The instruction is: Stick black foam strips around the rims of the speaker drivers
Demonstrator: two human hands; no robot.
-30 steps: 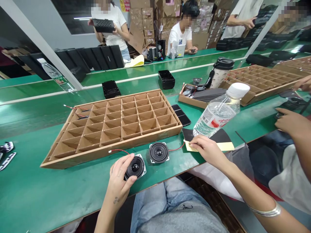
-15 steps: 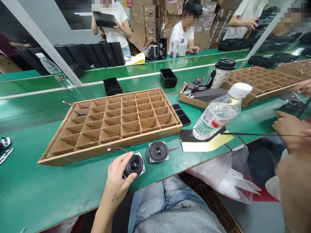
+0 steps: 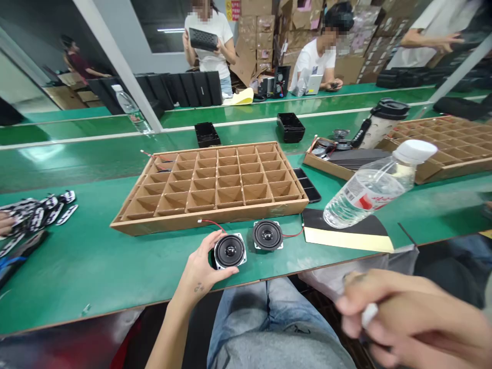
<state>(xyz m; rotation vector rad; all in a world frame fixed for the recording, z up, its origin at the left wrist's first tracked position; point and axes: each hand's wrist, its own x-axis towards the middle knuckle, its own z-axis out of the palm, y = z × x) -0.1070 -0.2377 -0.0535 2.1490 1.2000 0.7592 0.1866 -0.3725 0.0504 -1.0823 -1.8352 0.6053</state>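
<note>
My left hand (image 3: pixel 201 267) rests on the green table, fingers curled round the left side of a small square speaker (image 3: pixel 229 250) with a red wire. A second speaker (image 3: pixel 268 235) lies just to its right, also trailing a red wire. My right hand (image 3: pixel 392 318) is close to the camera at the lower right, blurred, fingers pinched on a small white thing I cannot make out. Behind the speakers stands a cardboard tray (image 3: pixel 219 218) divided into several compartments.
A plastic water bottle (image 3: pixel 374 187) lies tilted on a black and yellow sheet (image 3: pixel 346 237). A phone (image 3: pixel 306 185) lies beside the tray. More cardboard trays (image 3: pixel 453 154), a flask (image 3: pixel 386 123) and black boxes (image 3: pixel 290 126) stand behind. Black and white parts (image 3: pixel 38 207) lie at the left. Other people work across the benches.
My right hand left the yellow sheet and came up close to the camera. The view swung left. My left hand stays on the speaker.
</note>
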